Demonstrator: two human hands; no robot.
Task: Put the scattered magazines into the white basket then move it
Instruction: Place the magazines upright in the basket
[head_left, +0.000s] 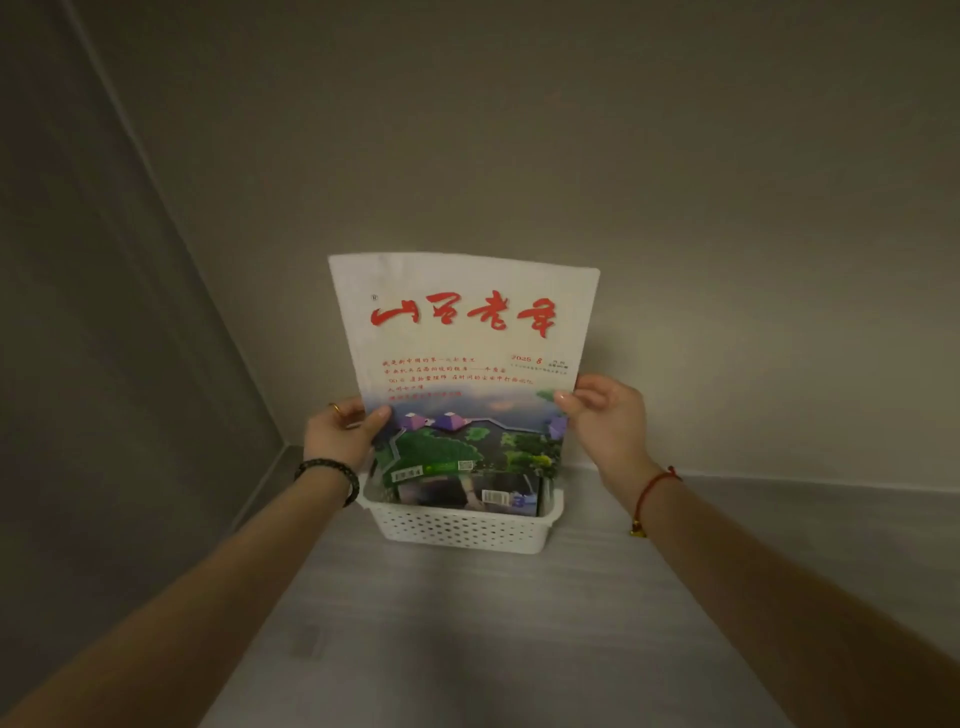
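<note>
white-covered magazine with red brush title (462, 358) stands upright, lower edge inside white perforated plastic basket (462, 525) on grey wood-grain floor (467, 623) near wall corner. left hand (340, 434) pinches its left edge, right hand (605, 415) pinches its right edge. other magazines (467, 491) lie in basket.

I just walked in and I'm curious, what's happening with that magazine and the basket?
A person holds a magazine upright, the left hand pinching its left edge and the right hand its right edge. Its lower end dips into the white basket on the floor by the wall, behind other magazines already inside.
</note>
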